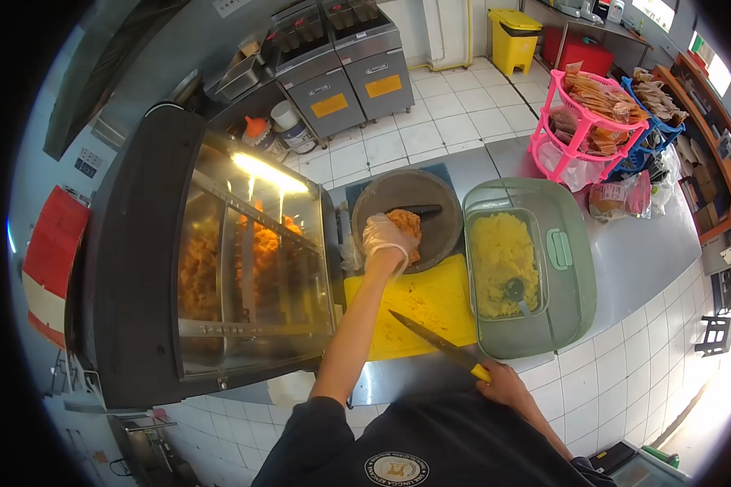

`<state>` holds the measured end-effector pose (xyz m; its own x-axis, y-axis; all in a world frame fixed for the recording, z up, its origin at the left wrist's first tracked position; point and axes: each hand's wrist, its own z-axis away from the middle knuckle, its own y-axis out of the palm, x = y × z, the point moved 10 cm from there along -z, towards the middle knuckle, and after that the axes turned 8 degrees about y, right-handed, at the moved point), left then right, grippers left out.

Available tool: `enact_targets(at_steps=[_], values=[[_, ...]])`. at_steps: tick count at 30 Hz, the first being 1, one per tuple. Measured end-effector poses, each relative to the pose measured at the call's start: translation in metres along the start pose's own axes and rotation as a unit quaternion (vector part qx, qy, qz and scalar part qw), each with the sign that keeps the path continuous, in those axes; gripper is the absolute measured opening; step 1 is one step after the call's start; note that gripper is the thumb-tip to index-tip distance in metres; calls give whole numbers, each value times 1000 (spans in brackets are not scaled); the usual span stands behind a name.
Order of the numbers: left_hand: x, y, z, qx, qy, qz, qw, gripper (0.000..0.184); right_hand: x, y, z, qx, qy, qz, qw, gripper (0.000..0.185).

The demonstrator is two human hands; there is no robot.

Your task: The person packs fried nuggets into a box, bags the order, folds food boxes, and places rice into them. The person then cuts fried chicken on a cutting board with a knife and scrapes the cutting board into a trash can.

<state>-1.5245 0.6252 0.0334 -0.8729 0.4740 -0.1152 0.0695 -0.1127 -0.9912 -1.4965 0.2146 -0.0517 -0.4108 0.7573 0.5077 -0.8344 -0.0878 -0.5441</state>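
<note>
My left hand [387,237], in a clear plastic glove, is closed on a piece of fried chicken [408,226] at the round grey tub [443,235]. Whether the chicken touches the tub's bottom is hidden by my fingers. Beside it in the tub lies a black handle [425,209]; I cannot tell what it belongs to. My bare right hand [505,384] grips the yellow handle of a long knife [439,341]. Its blade points up and left over the yellow cutting board [447,290], where orange crumbs are scattered.
Right of the board, a green lidded bin [573,300] bears a container of yellow mash [499,256] with a scoop [515,288]. A lit glass warming cabinet [252,268] with fried food stands close on the left. Pink basket rack [577,146] at the far right.
</note>
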Motion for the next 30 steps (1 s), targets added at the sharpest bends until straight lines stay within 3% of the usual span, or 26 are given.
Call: enact_targets(at_steps=[4, 5, 7, 9, 11, 13, 14, 16, 18, 21, 24, 26, 29, 30], values=[[31, 26, -11, 94, -34, 173, 980, 61, 3, -5, 13, -27, -10, -44, 999, 40], [42, 26, -10, 61, -42, 239, 968, 59, 0, -4, 15, -31, -8, -69, 997, 39], [63, 43, -17, 82, -48, 295, 951, 60, -8, 1, 20, -36, -1, -118, 992, 37], [86, 49, -1, 18, -83, 434, 897, 59, -9, 2, 27, -57, 1, -134, 989, 31], [74, -7, 57, 33, -149, 511, 846, 56, -2, 0, 34, -71, 2, -161, 984, 28], [74, 7, 97, -2, -117, 546, 830, 55, 10, -2, 37, -99, -19, -186, 977, 24], [63, 21, 103, -48, 55, 460, 885, 54, 17, -3, 37, -112, -29, -197, 974, 23], [31, 61, 137, -19, 234, 388, 891, 48, 26, 2, 29, -85, -1, -187, 979, 22], [13, 94, 167, 50, 243, 342, 906, 39, 29, 12, 24, -73, 7, -162, 984, 23], [11, 104, 186, 5, 262, 217, 940, 32, 36, 22, 11, -72, -4, -120, 990, 28], [43, 77, 184, -73, 248, 378, 889, 35, 42, 28, 1, -59, -7, -106, 993, 33], [72, 86, 170, -84, 124, 558, 816, 35, 34, 42, -7, -58, -12, -84, 995, 36], [3, 46, 142, -31, 350, 359, 865, 28, 37, 50, -20, -71, -25, -32, 997, 39], [-22, 65, 133, 66, 381, 300, 872, 28, 40, 47, -20, -69, -15, -4, 997, 41]])
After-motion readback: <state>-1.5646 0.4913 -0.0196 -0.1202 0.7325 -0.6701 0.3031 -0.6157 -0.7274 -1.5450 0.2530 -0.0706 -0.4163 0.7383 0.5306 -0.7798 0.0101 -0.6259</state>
